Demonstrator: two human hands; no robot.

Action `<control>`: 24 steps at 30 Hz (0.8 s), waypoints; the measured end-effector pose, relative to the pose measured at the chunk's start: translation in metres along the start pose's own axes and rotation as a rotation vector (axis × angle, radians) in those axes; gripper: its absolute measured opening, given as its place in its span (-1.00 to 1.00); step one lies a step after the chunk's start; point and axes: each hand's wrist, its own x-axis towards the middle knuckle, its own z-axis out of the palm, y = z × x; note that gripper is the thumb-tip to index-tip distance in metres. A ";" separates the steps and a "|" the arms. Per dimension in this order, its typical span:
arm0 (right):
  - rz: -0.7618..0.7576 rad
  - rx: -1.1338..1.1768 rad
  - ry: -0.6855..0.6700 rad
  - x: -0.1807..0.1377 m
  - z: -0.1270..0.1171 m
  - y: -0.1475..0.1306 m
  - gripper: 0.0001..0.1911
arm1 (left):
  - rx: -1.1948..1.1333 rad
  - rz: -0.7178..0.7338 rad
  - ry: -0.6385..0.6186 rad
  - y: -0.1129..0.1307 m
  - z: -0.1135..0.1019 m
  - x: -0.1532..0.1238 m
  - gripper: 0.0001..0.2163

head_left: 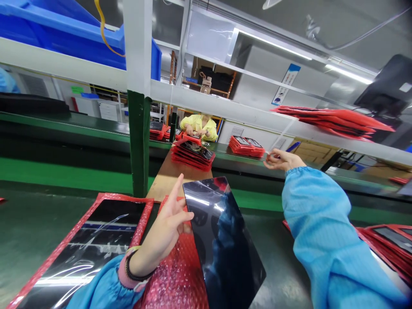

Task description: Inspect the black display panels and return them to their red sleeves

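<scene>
Glossy black panel (225, 249) is slanting above the dark green bench (278, 262), mid-view. Left to right: blue bin (58, 36) is sitting on the upper shelf (80, 62); below, a film-covered black sheet (96, 244), edged in red bubble wrap, is lying on the bench. Left hand (170, 219) is gripping the panel's left edge, thumb in front, index finger pointing up. Red bubble bag (180, 279) is lying under hand and panel. Behind, a stack of red pouches (193, 156) is resting on a wooden board (164, 178); beyond, a co-worker in yellow (210, 128) is handling something red. Red-edged stacks (246, 146) are sitting farther right. Right hand (283, 160) is hovering well apart from the panel, fingers curled narrow; can't tell if it's holding anything. Blue pen-like item (293, 146) is showing just beside it. Far right, more red pouches (389, 244) are lying piled.
</scene>
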 end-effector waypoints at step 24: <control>-0.773 -0.506 -0.860 -0.229 0.032 0.117 -0.74 | -0.047 0.140 -0.237 -0.018 0.008 -0.025 -0.36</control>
